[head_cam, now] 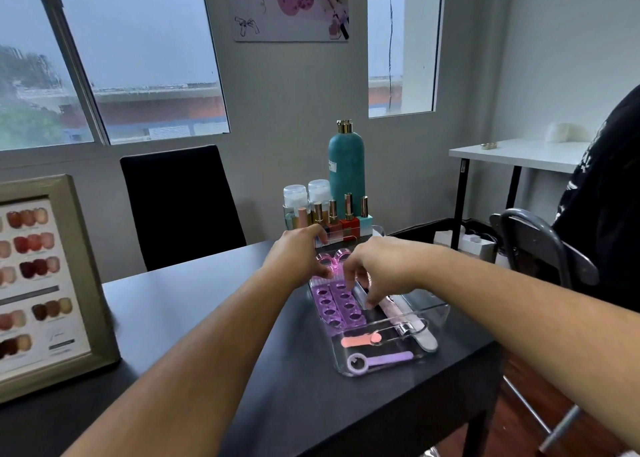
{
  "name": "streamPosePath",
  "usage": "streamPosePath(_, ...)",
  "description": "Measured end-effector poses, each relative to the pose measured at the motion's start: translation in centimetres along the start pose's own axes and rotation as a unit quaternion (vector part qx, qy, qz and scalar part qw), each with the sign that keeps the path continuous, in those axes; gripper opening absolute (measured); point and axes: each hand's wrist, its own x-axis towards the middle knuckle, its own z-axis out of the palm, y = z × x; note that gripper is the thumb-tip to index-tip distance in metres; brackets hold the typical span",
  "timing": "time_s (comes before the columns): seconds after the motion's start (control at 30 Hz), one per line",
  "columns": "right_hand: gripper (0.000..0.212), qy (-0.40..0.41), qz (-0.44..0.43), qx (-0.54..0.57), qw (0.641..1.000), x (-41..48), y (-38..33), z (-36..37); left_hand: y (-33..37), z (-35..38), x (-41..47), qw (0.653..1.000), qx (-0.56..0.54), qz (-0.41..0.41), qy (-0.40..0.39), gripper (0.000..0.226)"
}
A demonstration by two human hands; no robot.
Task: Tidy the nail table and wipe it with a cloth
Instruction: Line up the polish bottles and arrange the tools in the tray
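Bare forearms reach from the bottom edge over the matte black nail table (207,301), which fills the lower half of the view. On its right part lies a clear plastic organiser tray (429,318) with several compartments. The left hand (298,252) is over the tray's far end, its fingers curled onto a translucent pink toe separator (329,259) that stands on edge there. The right hand (377,269) hangs just beside it, fingers bent down into the middle compartment; I cannot tell whether they hold anything.

2 purple foam toe separators (341,306) lie flat side by side in the left compartment. A pale pink stick tool (389,309) and a silver nail file (424,335) lie to the right. In the near compartment lie a peach plastic tool (360,340) and a lilac ring-ended tool (377,359).

Behind the tray stand small nail polish bottles (348,214), 2 clear white-capped bottles (306,193) and a tall teal pump bottle (346,172). A framed nail colour chart (41,283) leans at the table's left. A black chair (180,207) faces the far side, below large windows (121,58) in a grey wall with a poster (291,3). At right are a white side table (519,153) and a person in dark clothes (606,197).
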Motion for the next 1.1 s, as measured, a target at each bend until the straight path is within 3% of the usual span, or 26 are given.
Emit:
streamPosePath(0.73,0.022,-0.009,-0.019,0.030,0.999,-0.1,0.0,-0.3,0.0,0.1,0.0,1.000,-0.004,0.000,0.001,0.059)
streamPosePath(0.87,0.013,-0.097,-0.044,0.044,0.993,-1.4,-0.8,-1.8,0.0,-0.1,0.2,1.000,-0.003,0.003,0.005,0.059)
streamPosePath(0.97,0.021,-0.163,-0.048,0.002,0.986,-2.0,-1.8,-1.3,-0.1,0.0,0.0,1.000,-0.003,0.002,0.003,0.058)
streamPosePath(1.1,0.034,-0.184,-0.041,-0.016,0.982,-2.2,-2.3,-0.6,-0.1,0.1,0.1,1.000,-0.009,0.001,0.005,0.058)
